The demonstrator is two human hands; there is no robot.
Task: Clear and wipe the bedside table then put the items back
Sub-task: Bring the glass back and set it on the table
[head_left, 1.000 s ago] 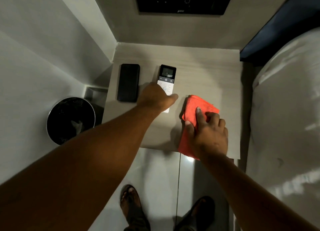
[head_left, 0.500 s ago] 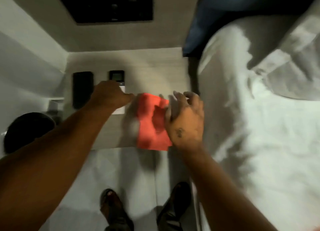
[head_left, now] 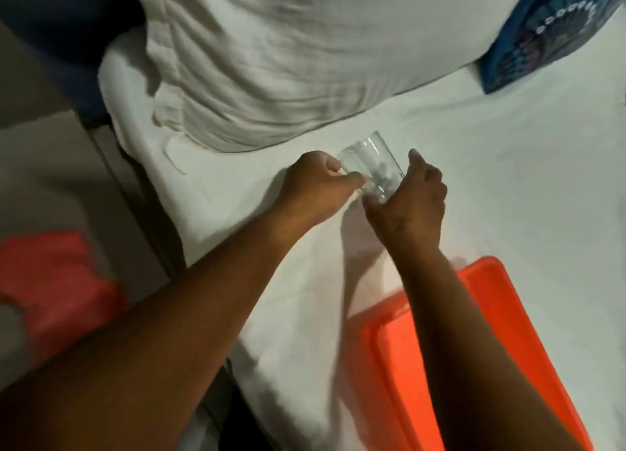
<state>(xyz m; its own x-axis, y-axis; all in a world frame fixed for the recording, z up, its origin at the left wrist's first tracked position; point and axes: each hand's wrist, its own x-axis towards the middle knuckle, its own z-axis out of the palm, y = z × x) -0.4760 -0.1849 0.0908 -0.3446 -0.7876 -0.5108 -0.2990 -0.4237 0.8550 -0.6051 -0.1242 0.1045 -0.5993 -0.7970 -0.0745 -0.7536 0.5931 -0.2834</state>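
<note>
A clear drinking glass (head_left: 367, 161) is over the white bed sheet, tilted, with something small and dark inside its lower part. My right hand (head_left: 411, 200) grips the glass from the right side. My left hand (head_left: 316, 183) pinches it at its lower left. The orange cloth (head_left: 50, 288) lies on the bedside table (head_left: 40, 166) at the left edge of the view, free of both hands. The phone and the remote are out of view.
An orange plastic tray (head_left: 508, 342) lies on the bed (head_left: 508, 179) at the lower right, partly under my right forearm. A white pillow (head_left: 288, 54) fills the top, and a blue patterned cushion (head_left: 542, 30) sits at the top right.
The view swung right from the bedside table to the bed. My right hand let go of the orange cloth, my left hand left the remote, and both now hold the glass.
</note>
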